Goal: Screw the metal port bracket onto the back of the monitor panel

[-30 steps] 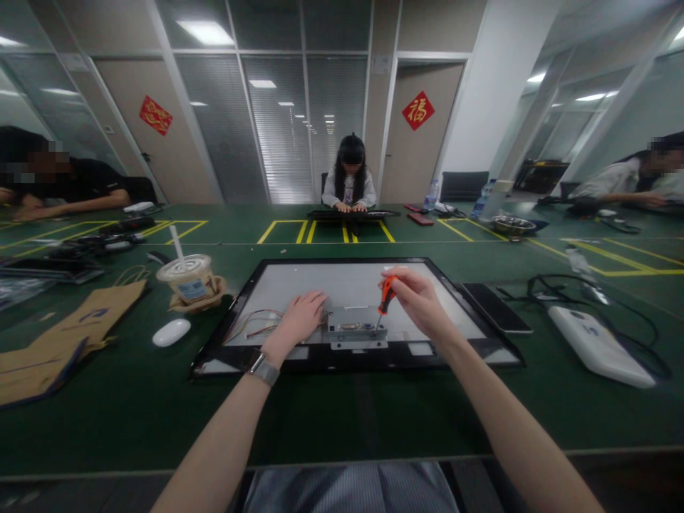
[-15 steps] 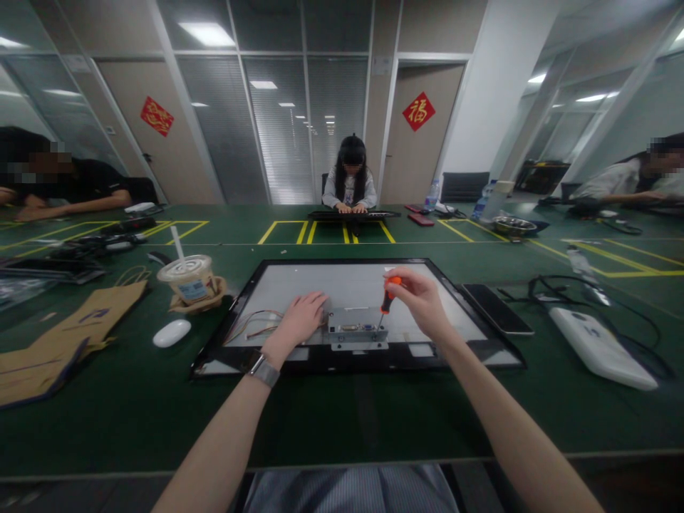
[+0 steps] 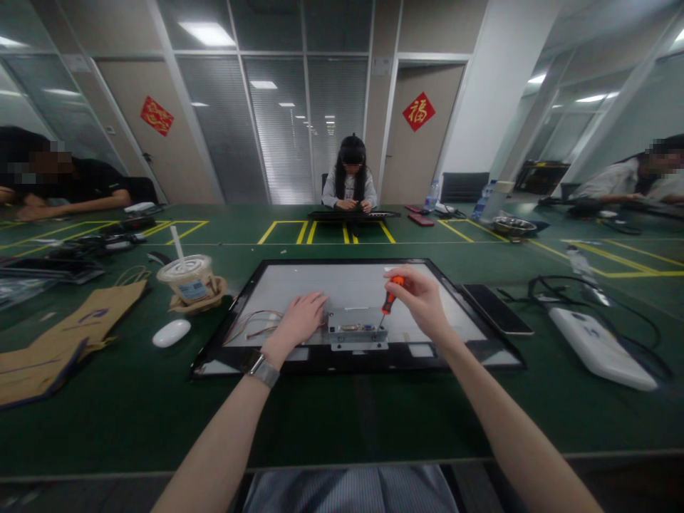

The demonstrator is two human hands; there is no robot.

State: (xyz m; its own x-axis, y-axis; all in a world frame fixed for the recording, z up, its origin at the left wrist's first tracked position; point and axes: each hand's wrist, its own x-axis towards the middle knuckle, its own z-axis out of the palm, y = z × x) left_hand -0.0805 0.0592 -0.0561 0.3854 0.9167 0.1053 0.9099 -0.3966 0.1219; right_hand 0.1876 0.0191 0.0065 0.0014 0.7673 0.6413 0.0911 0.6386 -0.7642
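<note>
A flat monitor panel (image 3: 299, 281) with a black frame lies back-up on the green table in front of me. A small grey metal box with connectors (image 3: 357, 324) sits near its front edge, with thin coloured wires (image 3: 251, 326) running off to its left. My left hand (image 3: 297, 320) rests flat with fingers stretched beside the box's left end. My right hand (image 3: 420, 296) is closed round an orange-and-black screwdriver (image 3: 388, 301), held nearly upright with its tip down at the box's right end.
Left of the panel stand a lidded drink cup with a straw (image 3: 188, 278), a white mouse (image 3: 171, 332) and brown paper bags (image 3: 58, 338). To the right lie a black phone (image 3: 496, 308), a white device (image 3: 598, 345) and cables. Other people sit at the far and side edges.
My right hand has shifted slightly on the screwdriver handle, which stays over the box's right end. My left hand has not moved. The person opposite has moved their hands.
</note>
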